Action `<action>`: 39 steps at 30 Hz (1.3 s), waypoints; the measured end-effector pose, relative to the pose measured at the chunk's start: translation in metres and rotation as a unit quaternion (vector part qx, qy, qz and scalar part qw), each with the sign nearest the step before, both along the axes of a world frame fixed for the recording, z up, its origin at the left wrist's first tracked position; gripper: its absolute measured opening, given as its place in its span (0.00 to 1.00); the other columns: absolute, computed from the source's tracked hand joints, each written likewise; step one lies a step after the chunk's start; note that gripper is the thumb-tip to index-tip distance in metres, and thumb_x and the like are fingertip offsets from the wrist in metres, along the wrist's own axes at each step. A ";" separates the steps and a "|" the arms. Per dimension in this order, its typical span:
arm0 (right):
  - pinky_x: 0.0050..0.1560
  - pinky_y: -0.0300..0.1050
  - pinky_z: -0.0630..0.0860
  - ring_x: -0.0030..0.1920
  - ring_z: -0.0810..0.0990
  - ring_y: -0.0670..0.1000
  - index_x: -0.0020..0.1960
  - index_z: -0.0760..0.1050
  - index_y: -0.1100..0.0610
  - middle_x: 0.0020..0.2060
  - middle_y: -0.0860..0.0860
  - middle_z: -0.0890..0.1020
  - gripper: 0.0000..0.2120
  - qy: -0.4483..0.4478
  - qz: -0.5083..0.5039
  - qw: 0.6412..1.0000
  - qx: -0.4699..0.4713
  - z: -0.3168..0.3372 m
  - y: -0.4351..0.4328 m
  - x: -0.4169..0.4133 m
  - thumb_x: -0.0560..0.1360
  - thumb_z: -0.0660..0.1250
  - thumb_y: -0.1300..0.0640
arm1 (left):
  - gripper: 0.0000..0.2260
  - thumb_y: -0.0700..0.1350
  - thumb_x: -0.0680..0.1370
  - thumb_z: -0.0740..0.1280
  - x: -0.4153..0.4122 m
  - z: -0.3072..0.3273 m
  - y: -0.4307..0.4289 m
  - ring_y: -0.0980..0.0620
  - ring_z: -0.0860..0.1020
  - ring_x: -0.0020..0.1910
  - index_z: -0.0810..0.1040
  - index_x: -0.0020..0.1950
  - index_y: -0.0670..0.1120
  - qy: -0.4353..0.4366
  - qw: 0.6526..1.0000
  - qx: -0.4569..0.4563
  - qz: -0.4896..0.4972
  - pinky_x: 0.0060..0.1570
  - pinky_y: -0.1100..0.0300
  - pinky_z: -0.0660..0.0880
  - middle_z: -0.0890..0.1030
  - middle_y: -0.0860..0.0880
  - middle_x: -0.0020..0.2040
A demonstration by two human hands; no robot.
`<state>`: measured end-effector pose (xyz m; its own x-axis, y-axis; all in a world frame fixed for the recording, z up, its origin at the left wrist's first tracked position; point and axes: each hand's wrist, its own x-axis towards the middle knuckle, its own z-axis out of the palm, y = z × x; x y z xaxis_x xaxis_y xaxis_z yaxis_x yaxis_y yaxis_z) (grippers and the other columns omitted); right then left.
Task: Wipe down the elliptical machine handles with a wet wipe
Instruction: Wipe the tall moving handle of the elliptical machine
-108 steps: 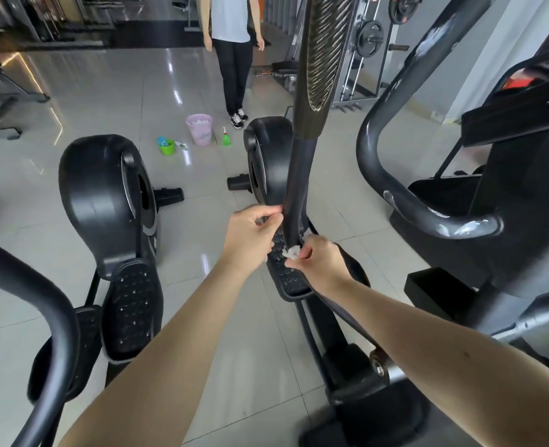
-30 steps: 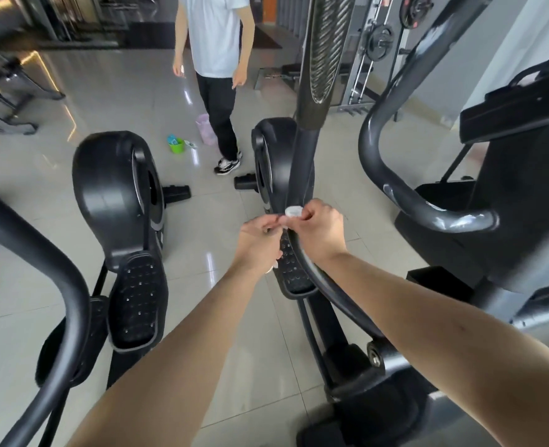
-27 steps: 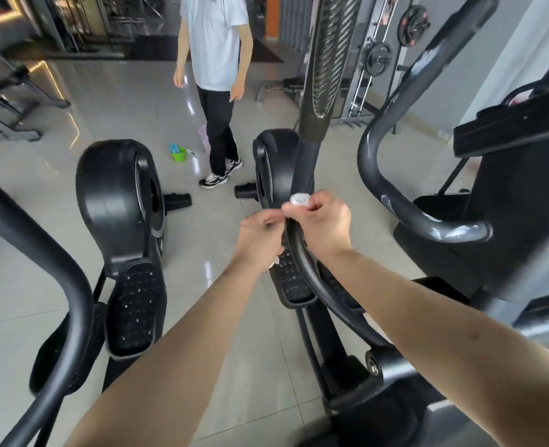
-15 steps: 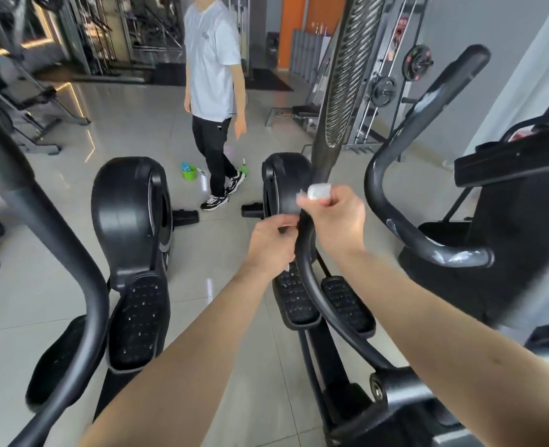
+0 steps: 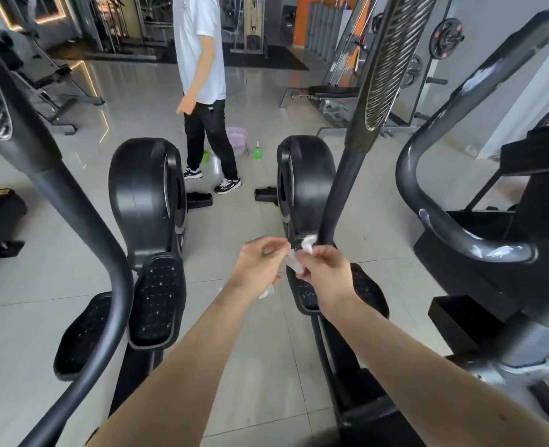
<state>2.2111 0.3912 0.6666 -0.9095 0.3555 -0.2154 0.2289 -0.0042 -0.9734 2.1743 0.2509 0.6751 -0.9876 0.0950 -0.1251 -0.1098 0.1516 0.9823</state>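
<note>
Crumpled white wet wipe [image 5: 299,261]: no longer wrapped round black upright elliptical handle bar [image 5: 335,201]; frame centre, pinched by left hand [image 5: 260,266] and right hand [image 5: 326,275]. Likely refolding before the next pass.

From my feed I can read no lettering, brand or number anywhere, neither on the elliptical machine [image 5: 303,188] nor on the weight plate [image 5: 446,32], whose red marks are too small.

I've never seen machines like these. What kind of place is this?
Most likely a gym: elliptical machines with foot pedals, plus weight plates and a workout bench at the back.
</note>
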 end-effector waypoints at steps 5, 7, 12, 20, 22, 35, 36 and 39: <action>0.62 0.58 0.82 0.47 0.88 0.54 0.49 0.83 0.58 0.45 0.56 0.88 0.09 -0.016 0.025 0.997 -0.074 -0.008 -0.010 -0.008 0.78 0.74 0.51 | 0.01 0.48 0.78 0.74 0.008 -0.005 -0.007 0.61 0.78 0.25 0.84 0.48 0.54 0.011 1.000 -0.002 -0.012 0.28 0.69 0.74 0.85 0.57 0.41; 0.62 0.58 0.82 0.49 0.88 0.55 0.51 0.84 0.57 0.48 0.55 0.88 0.07 -0.029 0.031 0.995 -0.087 -0.009 -0.012 -0.010 0.80 0.72 0.53 | 0.02 0.51 0.78 0.75 0.012 -0.003 -0.006 0.62 0.78 0.26 0.84 0.48 0.54 0.009 1.000 -0.013 -0.019 0.29 0.68 0.74 0.86 0.60 0.39; 0.59 0.54 0.83 0.47 0.88 0.53 0.52 0.84 0.55 0.49 0.55 0.88 0.07 -0.040 0.022 0.993 -0.111 -0.009 -0.008 -0.013 0.82 0.69 0.53 | 0.05 0.50 0.79 0.74 0.021 -0.004 -0.006 0.62 0.78 0.26 0.85 0.46 0.50 0.007 0.998 -0.055 -0.003 0.29 0.68 0.73 0.84 0.60 0.38; 0.44 0.42 0.82 0.44 0.87 0.53 0.58 0.77 0.62 0.50 0.60 0.87 0.08 -0.059 -0.021 0.970 -0.233 -0.012 -0.008 -0.027 0.86 0.61 0.60 | 0.05 0.47 0.78 0.68 -0.001 -0.011 -0.011 0.53 0.81 0.27 0.81 0.49 0.47 -0.053 0.990 -0.066 0.109 0.31 0.63 0.72 0.78 0.55 0.24; 0.44 0.43 0.82 0.44 0.88 0.53 0.61 0.76 0.64 0.50 0.61 0.87 0.09 -0.061 -0.033 0.966 -0.250 -0.014 -0.015 -0.034 0.86 0.61 0.61 | 0.05 0.43 0.78 0.65 -0.019 -0.013 -0.009 0.53 0.80 0.25 0.80 0.48 0.47 -0.058 0.989 -0.064 0.119 0.29 0.65 0.72 0.78 0.54 0.25; 0.44 0.36 0.80 0.40 0.87 0.43 0.54 0.80 0.51 0.45 0.48 0.87 0.06 0.033 -0.206 0.954 -0.216 0.018 -0.068 -0.237 0.81 0.68 0.60 | 0.09 0.55 0.73 0.74 -0.286 0.020 -0.022 0.49 0.79 0.33 0.87 0.50 0.53 -0.042 0.986 -0.021 -0.157 0.32 0.59 0.73 0.85 0.49 0.41; 0.45 0.37 0.80 0.40 0.87 0.43 0.52 0.80 0.48 0.43 0.45 0.87 0.07 0.038 -0.222 0.949 -0.219 0.023 -0.065 -0.245 0.82 0.67 0.59 | 0.12 0.59 0.74 0.73 -0.300 0.027 -0.018 0.50 0.78 0.33 0.87 0.51 0.53 -0.049 0.982 -0.031 -0.178 0.32 0.58 0.72 0.86 0.51 0.42; 0.47 0.41 0.81 0.45 0.86 0.43 0.52 0.81 0.43 0.42 0.40 0.87 0.09 0.040 -0.248 0.947 -0.199 0.034 -0.051 -0.257 0.83 0.65 0.56 | 0.19 0.68 0.74 0.69 -0.335 0.040 -0.005 0.52 0.80 0.36 0.87 0.53 0.56 -0.062 0.963 -0.099 -0.245 0.36 0.56 0.74 0.86 0.55 0.45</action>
